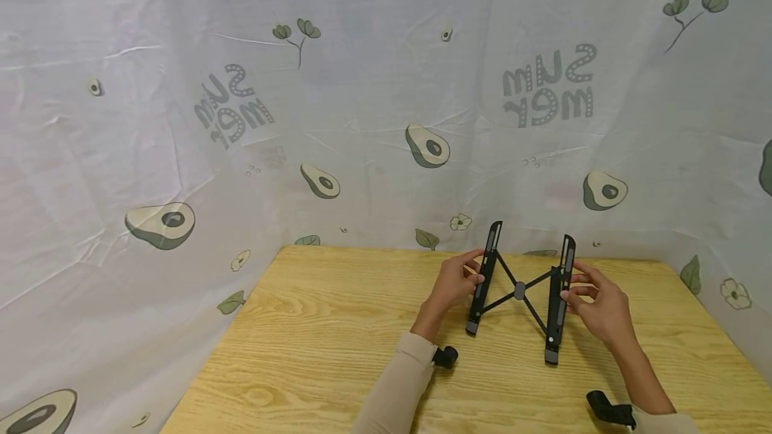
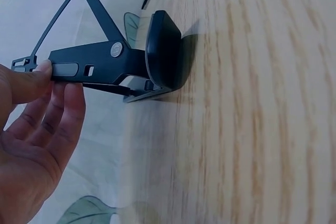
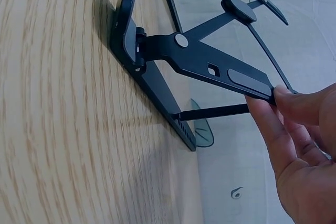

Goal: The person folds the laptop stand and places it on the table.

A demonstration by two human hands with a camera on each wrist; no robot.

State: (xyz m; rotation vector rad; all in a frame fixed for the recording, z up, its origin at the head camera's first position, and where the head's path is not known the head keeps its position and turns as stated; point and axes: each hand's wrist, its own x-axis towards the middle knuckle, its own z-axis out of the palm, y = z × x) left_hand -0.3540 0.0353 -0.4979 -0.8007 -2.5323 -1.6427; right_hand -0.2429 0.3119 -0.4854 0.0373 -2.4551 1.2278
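A black folding laptop stand (image 1: 520, 291) stands unfolded on the wooden table, its two side rails joined by crossed bars with a round grey hub. My left hand (image 1: 454, 281) pinches the left rail between thumb and fingers; in the left wrist view the thumb presses beside a grey pad on the upper arm (image 2: 65, 70). The right hand (image 1: 603, 303) grips the right rail in the same way, thumb on top near the pad's end. Seen from the right wrist, the upper arm (image 3: 223, 69) is raised at a slant above the base bar (image 3: 163, 98), with a strut between them.
The wood-grain table (image 1: 338, 327) reaches back to a pale curtain (image 1: 362, 86) printed with avocados, leaves and lettering. Black wrist-camera mounts (image 1: 446, 357) sit at both sleeves. The curtain hangs close behind the stand and along both sides.
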